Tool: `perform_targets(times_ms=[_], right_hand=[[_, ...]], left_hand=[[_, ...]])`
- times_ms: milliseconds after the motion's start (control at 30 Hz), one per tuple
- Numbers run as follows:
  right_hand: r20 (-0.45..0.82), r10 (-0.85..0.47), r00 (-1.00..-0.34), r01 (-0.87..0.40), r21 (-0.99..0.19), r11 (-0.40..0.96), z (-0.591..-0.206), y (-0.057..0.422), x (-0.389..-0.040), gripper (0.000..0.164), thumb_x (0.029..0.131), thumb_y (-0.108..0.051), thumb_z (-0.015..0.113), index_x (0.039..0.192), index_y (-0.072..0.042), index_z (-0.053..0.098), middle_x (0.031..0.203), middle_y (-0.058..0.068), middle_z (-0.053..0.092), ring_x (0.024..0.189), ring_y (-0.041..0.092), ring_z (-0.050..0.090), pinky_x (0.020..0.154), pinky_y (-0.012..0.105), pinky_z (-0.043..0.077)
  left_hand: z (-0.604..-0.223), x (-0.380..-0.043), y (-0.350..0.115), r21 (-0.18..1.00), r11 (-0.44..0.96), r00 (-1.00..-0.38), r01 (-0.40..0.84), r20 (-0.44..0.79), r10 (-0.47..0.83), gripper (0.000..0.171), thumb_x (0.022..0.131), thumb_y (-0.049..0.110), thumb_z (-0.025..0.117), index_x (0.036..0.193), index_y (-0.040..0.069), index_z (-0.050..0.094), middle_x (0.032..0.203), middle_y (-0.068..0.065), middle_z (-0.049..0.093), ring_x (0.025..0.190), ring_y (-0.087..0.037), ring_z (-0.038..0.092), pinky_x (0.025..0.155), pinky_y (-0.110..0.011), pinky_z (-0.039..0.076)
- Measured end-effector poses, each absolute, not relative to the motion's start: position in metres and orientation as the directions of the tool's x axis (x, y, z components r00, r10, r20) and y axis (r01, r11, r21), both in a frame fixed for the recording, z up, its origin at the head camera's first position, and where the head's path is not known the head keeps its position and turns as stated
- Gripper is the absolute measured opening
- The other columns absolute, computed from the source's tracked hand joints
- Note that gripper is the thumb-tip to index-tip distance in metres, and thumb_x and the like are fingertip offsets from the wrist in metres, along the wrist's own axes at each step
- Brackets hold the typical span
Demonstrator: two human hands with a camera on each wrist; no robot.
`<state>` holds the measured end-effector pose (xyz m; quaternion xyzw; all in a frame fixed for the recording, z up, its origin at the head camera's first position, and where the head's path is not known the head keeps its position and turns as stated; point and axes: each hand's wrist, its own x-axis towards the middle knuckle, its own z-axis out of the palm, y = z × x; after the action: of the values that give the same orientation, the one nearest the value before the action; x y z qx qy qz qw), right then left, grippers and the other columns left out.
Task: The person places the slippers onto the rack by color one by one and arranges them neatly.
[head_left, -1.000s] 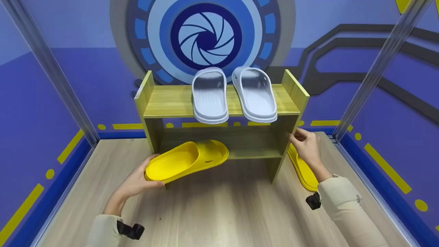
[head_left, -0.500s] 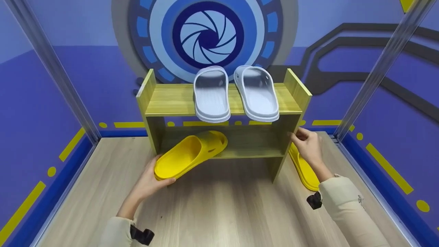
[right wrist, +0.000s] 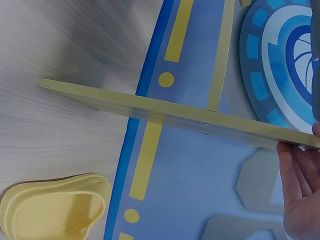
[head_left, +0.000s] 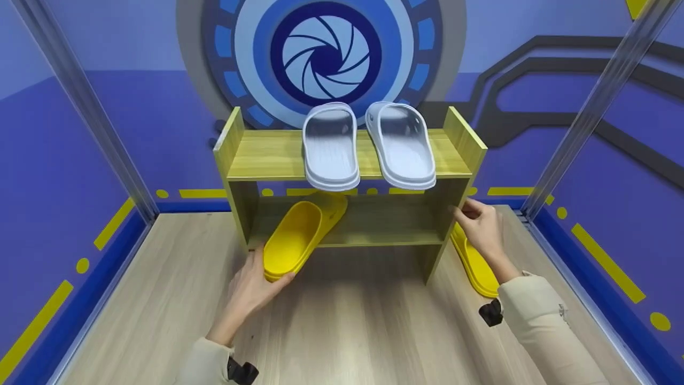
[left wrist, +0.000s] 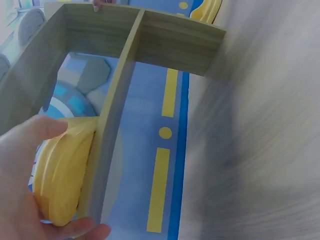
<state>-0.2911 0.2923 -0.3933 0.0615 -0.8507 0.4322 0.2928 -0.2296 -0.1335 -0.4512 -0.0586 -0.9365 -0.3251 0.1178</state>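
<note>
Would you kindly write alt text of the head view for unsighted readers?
A person's left hand holds a yellow clog by its heel, toe over the lower shelf of a wooden rack, whose right side the right hand pinches. Two gray clogs sit on the top shelf; another yellow clog lies right of the rack.

Rounded yellow plastic clogs and pale grey open-backed plastic clogs look smooth and matt; the yellowish two-tier wood-grained shelf looks smooth; long cream cloth sleeves look matt.
</note>
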Motion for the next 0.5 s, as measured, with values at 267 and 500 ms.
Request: perform_targets(times_ms=[267, 500], right_hand=[[0.529, 0.135, -0.838, -0.356, -0.716, 0.601, -0.393, 0.292, -0.291, 0.022, 0.081, -0.017, 0.064, 0.096, -0.003, 0.068, 0.082, 0.008, 0.065, 0.066, 0.01, 0.059, 0.059, 0.016, 0.045], [0.525, 0.14, -0.839, -0.351, -0.72, 0.598, -0.394, 0.292, -0.291, 0.021, 0.081, -0.017, 0.064, 0.096, -0.003, 0.068, 0.082, 0.008, 0.065, 0.066, 0.01, 0.059, 0.06, 0.016, 0.046]], left_hand=[[-0.453, -0.225, -0.129, 0.703, 0.64, -0.951, 0.309, 0.23, 0.207, 0.083, 0.074, 0.039, 0.068, 0.138, 0.009, 0.025, 0.129, -0.012, 0.042, 0.112, -0.027, 0.044, 0.089, -0.044, 0.036], [-0.46, -0.23, -0.112, 0.716, 0.62, -0.945, 0.322, 0.282, 0.166, 0.086, 0.07, 0.045, 0.069, 0.137, 0.013, 0.026, 0.115, -0.005, 0.053, 0.089, -0.017, 0.052, 0.076, -0.036, 0.044]])
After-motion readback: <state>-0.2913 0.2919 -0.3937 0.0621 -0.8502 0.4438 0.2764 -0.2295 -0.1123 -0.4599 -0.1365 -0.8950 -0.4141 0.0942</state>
